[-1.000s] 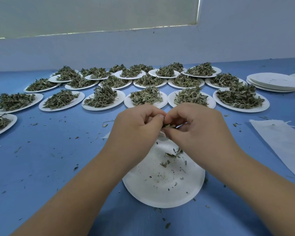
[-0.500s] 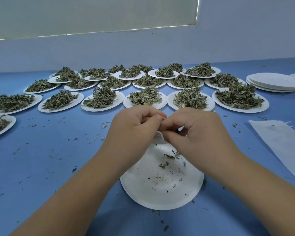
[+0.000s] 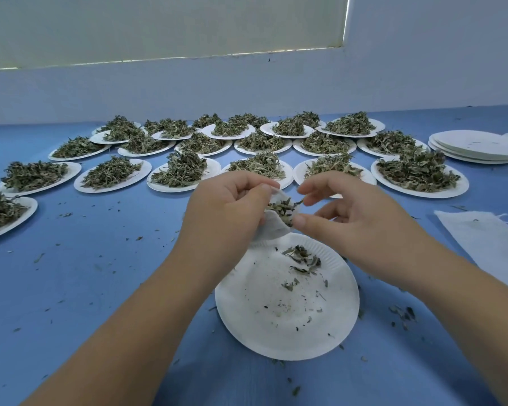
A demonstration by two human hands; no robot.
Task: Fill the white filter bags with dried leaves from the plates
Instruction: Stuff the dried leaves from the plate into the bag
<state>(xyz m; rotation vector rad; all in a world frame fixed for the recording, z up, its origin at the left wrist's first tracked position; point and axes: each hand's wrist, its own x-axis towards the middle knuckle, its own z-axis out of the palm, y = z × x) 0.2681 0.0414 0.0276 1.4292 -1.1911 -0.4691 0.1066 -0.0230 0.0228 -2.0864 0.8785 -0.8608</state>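
My left hand [image 3: 229,212] grips a white filter bag [image 3: 272,227] by its mouth, just above the far rim of a nearly bare paper plate [image 3: 288,317]. Dried leaves [image 3: 282,210] fill the bag's open mouth. My right hand [image 3: 355,227] is at the bag's right side, its thumb at the bag's edge and its fingertips pinching a leaf piece at the mouth. A few leaf scraps [image 3: 301,257] lie on the plate.
Several paper plates heaped with dried leaves [image 3: 182,172] stand in rows across the far half of the blue table. A stack of bare plates [image 3: 475,146] is at the far right. A flat white filter bag [image 3: 487,241] lies to the right. Crumbs dot the table.
My hands, pressed together over the bag before, have drawn apart. The bag's mouth and the leaves inside it now show.
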